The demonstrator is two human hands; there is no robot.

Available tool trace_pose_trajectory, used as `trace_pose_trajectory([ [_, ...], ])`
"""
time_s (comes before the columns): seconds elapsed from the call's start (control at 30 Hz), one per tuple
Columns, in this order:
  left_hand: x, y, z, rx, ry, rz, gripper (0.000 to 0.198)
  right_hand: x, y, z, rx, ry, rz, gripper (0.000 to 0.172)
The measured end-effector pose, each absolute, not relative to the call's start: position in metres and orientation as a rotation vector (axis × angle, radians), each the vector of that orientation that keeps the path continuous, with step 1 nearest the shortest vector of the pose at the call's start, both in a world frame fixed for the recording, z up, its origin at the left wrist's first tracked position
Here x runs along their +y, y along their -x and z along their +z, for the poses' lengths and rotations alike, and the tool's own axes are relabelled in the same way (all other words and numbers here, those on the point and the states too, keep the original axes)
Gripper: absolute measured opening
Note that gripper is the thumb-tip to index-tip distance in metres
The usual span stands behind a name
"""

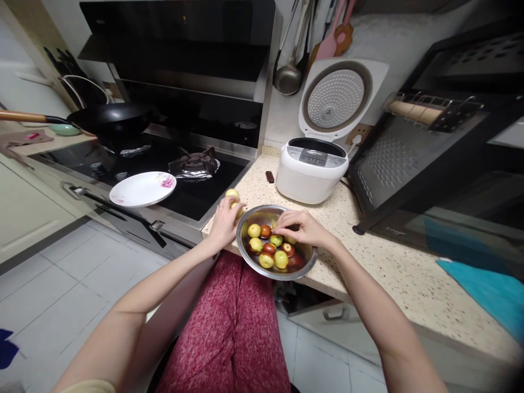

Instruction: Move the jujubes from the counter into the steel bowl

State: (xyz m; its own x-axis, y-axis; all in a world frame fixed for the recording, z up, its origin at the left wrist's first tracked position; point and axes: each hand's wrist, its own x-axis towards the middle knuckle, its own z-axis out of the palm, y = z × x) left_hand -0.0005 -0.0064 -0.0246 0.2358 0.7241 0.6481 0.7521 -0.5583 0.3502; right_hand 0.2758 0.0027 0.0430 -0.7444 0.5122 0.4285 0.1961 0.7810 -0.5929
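A steel bowl (242, 252) at the counter's front edge holds several yellow-green and red-brown jujubes (281, 259). My right hand (301, 226) reaches into it from the right, fingertips pinched together over the fruit; whatever is between them is too small to make out. Left of the bowl, my left hand (224, 222) rests by the counter edge, its fingers curled round a pale yellow jujube (237, 207). Another pale jujube (232, 193) lies just behind that one.
Behind the bowl stands a white rice cooker (311, 177) with its lid raised. A small brown object (269, 177) lies beside it. On the left, a flowered plate (141, 191) sits at the stove's front, and a black wok (112, 117) stands on a burner. A blue cloth (483, 289) lies right.
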Motion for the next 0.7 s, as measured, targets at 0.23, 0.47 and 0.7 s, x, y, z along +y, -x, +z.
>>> trace_pose_trajectory([
  [0.23,-0.004,0.002,-0.027,-1.432,2.464,-1.228,0.034,0.001,-0.276,0.045,-2.371,0.532,0.694,0.017],
  [0.47,-0.004,0.005,-0.025,-1.444,2.51,-1.32,0.034,0.004,-0.277,0.042,-2.362,0.519,0.69,0.016],
  [0.7,-0.012,0.003,-0.004,-1.378,2.382,-1.648,0.031,0.003,-0.276,0.044,-2.376,0.518,0.652,0.018],
])
